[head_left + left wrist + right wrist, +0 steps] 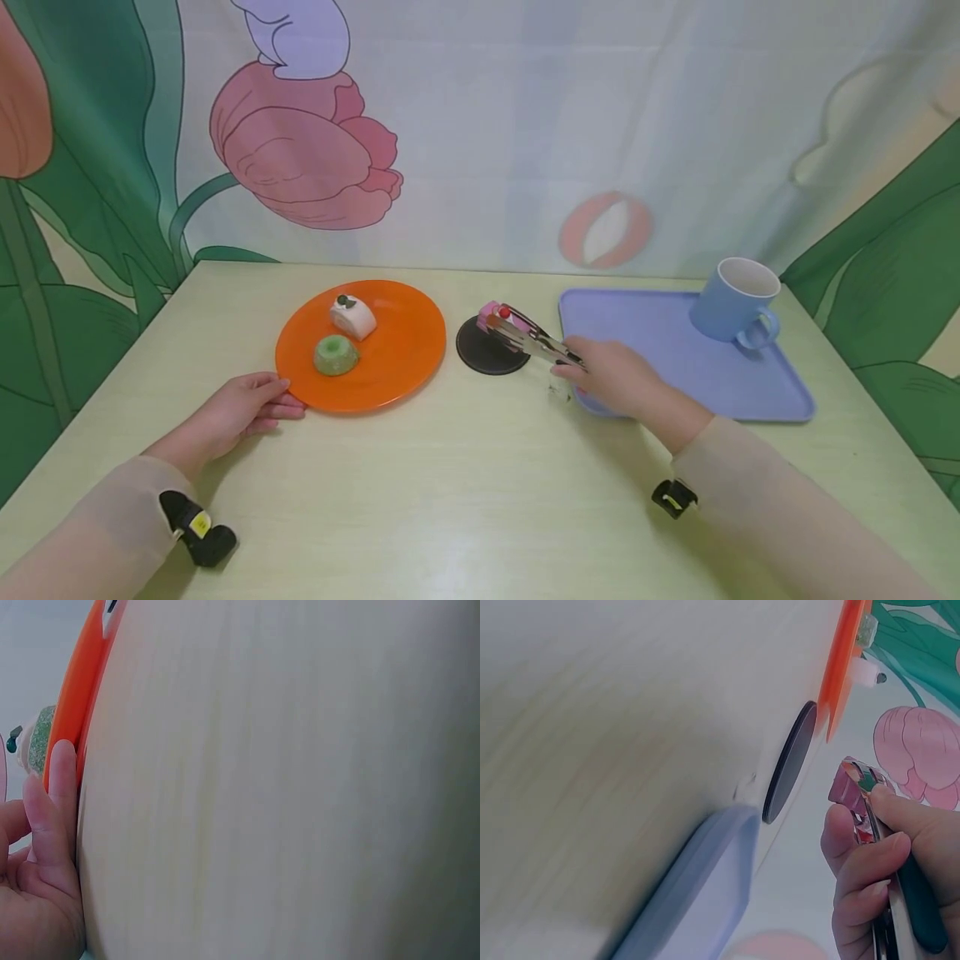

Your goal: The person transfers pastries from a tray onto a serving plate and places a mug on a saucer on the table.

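My right hand (611,375) grips metal tongs (536,342) with a dark green handle. Between the tips of the tongs is a small pink cake (491,315) with a red topping, held above a round black coaster (491,354); the right wrist view shows a gap under the cake (846,789). At the near left rim of an orange plate (397,367), my left hand (240,408) pinches the edge, fingers (64,769) against its side. On that plate sit a white cake roll (356,319) and a green ring-shaped cake (335,356).
To the right of the coaster lies a lavender tray (630,333), partly below my right forearm. A blue mug (731,304) stands in its far right corner. Behind the table (450,492) hangs a printed curtain (480,150).
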`<state>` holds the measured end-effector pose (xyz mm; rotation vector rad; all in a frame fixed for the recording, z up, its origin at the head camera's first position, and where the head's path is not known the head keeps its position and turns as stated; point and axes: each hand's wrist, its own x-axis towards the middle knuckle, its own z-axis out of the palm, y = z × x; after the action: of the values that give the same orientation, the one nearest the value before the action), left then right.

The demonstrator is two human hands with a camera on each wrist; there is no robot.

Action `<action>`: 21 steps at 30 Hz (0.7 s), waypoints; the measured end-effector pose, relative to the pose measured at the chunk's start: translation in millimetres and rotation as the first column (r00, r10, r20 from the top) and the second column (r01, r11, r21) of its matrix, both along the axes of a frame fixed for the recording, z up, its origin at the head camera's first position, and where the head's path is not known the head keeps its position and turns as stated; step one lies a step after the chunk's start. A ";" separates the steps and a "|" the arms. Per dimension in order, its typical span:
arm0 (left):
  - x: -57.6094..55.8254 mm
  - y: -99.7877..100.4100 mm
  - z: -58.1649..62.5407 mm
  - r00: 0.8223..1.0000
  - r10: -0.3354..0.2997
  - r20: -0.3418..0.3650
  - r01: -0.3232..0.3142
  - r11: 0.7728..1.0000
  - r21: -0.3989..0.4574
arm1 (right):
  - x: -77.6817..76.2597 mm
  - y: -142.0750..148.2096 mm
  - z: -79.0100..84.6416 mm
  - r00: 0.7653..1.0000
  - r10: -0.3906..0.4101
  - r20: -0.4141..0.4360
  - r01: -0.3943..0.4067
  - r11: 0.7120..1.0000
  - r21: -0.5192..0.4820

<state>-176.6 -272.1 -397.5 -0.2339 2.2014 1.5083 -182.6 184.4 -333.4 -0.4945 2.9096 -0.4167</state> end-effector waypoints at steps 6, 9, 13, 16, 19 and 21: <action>1.0 0.1 -0.5 1.000 -0.011 -0.008 0.011 1.000 0.000 | -3.4 -14.6 -1.4 1.000 0.022 0.021 -0.022 1.000 0.012; 1.0 -0.5 -0.7 1.000 -0.009 -0.015 0.009 1.000 -0.005 | -5.9 -21.9 -1.4 0.999 0.034 0.027 -0.034 0.999 0.023; 0.7 -0.9 -0.6 1.000 -0.004 -0.020 0.004 1.000 -0.009 | -8.6 -30.8 -2.1 0.999 0.036 0.034 -0.037 0.999 0.037; 0.9 -0.3 0.1 1.000 -0.002 -0.016 0.002 1.000 -0.004 | -11.2 -37.7 -3.7 0.998 0.027 0.056 -0.030 0.998 0.051; 1.3 0.8 0.3 1.000 -0.004 -0.011 0.004 1.000 0.003 | -14.0 -45.3 -5.6 0.997 0.034 0.067 -0.039 0.997 0.069; 1.6 1.7 0.7 1.000 -0.007 -0.007 0.007 1.000 0.005 | -15.8 -50.6 -6.6 0.997 0.036 0.072 -0.042 0.996 0.081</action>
<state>-175.0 -270.5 -396.8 -0.2192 2.2008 1.5127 -198.5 133.8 -340.1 -0.5124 2.8310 -0.3009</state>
